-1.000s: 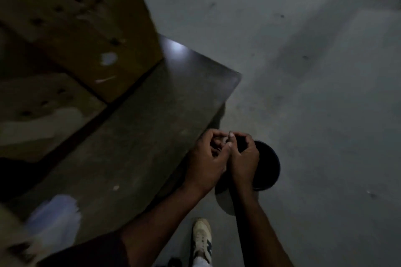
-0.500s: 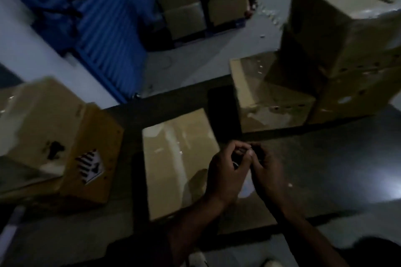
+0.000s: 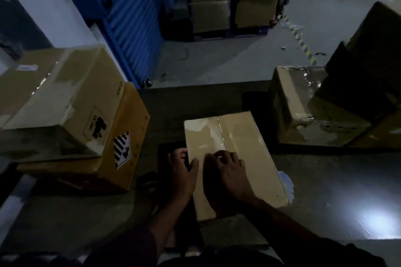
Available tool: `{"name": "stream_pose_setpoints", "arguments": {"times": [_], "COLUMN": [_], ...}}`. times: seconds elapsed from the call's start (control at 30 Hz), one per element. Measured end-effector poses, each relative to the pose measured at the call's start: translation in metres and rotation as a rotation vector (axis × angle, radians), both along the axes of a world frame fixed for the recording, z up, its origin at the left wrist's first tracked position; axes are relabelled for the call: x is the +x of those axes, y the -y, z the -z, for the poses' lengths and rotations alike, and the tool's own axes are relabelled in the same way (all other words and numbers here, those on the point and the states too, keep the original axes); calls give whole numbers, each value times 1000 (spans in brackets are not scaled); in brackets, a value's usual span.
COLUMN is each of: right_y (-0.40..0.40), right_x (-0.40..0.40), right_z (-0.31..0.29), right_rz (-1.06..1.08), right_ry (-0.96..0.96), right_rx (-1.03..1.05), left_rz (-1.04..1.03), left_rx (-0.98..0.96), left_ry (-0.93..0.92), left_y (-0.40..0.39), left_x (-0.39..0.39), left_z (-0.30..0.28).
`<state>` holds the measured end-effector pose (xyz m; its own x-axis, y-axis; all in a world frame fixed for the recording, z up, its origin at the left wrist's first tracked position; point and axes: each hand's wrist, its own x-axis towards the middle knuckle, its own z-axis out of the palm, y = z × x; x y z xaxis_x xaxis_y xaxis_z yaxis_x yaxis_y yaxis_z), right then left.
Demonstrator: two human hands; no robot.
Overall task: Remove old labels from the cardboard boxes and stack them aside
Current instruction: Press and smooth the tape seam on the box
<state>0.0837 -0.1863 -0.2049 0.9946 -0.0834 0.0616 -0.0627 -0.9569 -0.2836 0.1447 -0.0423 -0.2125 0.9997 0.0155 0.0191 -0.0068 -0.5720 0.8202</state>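
Two hands are on the middle cardboard box (image 3: pixel 234 158), which lies flat on the dark table (image 3: pixel 325 180) right in front of me. My left hand (image 3: pixel 183 172) hooks over the box's left edge, fingers curled down the side and thumb on top, bracing it. My right hand (image 3: pixel 229 169) sits on the top panel near the taped centre seam, fingertips bent down onto the surface as if picking at something; in this dim light I can't tell whether anything is actually pinched between them or just pressed. No clear label shows on this top face, only pale glossy patches that could be tape or residue.

For this step I'd say: keep the left hand firm so the box doesn't slide, work a nail under one corner, then peel low and slow along the surface so the cardboard skin doesn't tear away with it.

On my left, a yellowish box (image 3: pixel 121 143) carries a striped diamond sticker (image 3: pixel 122 149), with another box (image 3: pixel 54 97) on top. More boxes are piled on the right (image 3: pixel 303 104).
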Motion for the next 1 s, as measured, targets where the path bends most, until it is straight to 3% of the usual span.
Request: {"name": "stream_pose_setpoints", "arguments": {"times": [0.23, 0.53, 1.0], "right_y": [-21, -27, -39], "right_x": [20, 29, 10], "right_z": [-12, -11, -5], "right_rz": [62, 112, 160], "right_ry": [-70, -134, -78], "right_rx": [-77, -126, -194], "left_rz": [14, 19, 24], "left_rx": [-218, -78, -49], "left_ry": [-118, -46, 3], "left_y": [8, 8, 9], "left_x": [13, 13, 14], "left_z": [12, 15, 15]}}
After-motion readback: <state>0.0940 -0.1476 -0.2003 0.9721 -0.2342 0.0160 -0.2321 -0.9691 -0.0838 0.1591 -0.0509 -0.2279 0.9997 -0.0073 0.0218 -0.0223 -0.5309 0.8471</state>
